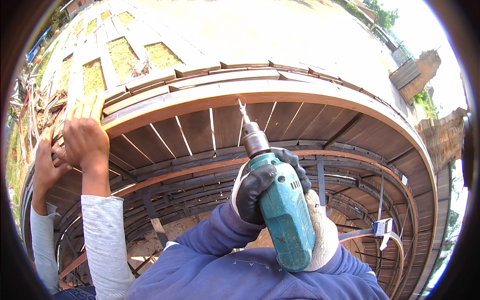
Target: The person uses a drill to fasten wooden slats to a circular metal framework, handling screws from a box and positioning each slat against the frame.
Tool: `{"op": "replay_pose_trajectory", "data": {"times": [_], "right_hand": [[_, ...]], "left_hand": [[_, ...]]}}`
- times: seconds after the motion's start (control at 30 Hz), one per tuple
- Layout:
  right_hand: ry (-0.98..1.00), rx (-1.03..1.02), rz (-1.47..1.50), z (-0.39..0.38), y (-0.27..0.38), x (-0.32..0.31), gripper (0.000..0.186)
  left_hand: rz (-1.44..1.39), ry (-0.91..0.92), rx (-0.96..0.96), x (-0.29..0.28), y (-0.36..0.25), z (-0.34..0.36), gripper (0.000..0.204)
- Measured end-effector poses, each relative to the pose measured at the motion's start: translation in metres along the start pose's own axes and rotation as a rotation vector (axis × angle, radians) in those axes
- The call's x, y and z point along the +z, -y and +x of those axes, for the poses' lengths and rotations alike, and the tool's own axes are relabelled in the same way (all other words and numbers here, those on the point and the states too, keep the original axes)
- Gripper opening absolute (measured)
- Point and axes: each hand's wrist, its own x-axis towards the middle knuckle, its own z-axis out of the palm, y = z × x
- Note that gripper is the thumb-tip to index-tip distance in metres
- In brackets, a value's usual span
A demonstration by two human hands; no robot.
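Both my hands are wrapped around a teal power drill (285, 215), its body angled up and away from me. My left hand (252, 192), in a glove with a black coated palm, grips the drill from the left, just behind its dark chuck (255, 140). My right hand (320, 230), in a matching glove with a pale knit back, closes on the drill's right side, black fingertips near the front. A thin drill bit (244, 111) points at the curved wooden strip (215, 101), its tip at or very near the strip's face.
At left, a co-worker's two bare hands (87, 130) rest on the strip's end. Dark slats (195, 132) line the curve below, over tiers of metal framing (321, 175). A small white and blue box (383, 227) sits on a lower rail at right.
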Motion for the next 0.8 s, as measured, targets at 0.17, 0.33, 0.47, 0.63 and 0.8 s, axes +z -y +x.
{"op": "replay_pose_trajectory", "data": {"times": [0.17,0.33,0.47,0.63,0.8], "right_hand": [[-0.013,0.004,0.09,0.004,0.008,0.002,0.095],[0.056,-0.136,-0.255,0.011,0.018,-0.004,0.087],[0.09,-0.139,-0.328,0.013,0.014,-0.006,0.081],[0.096,-0.134,-0.331,0.014,0.009,-0.008,0.074],[0.128,-0.192,-0.418,0.018,0.014,-0.005,0.067]], "left_hand": [[0.038,-0.018,-0.019,0.0,-0.002,0.004,0.063],[0.004,0.036,-0.001,-0.002,-0.003,0.006,0.064],[-0.117,0.052,-0.012,-0.009,0.0,0.007,0.064],[-0.124,0.103,-0.007,-0.015,0.003,0.01,0.063],[-0.081,0.089,0.009,-0.013,-0.002,0.009,0.06]]}}
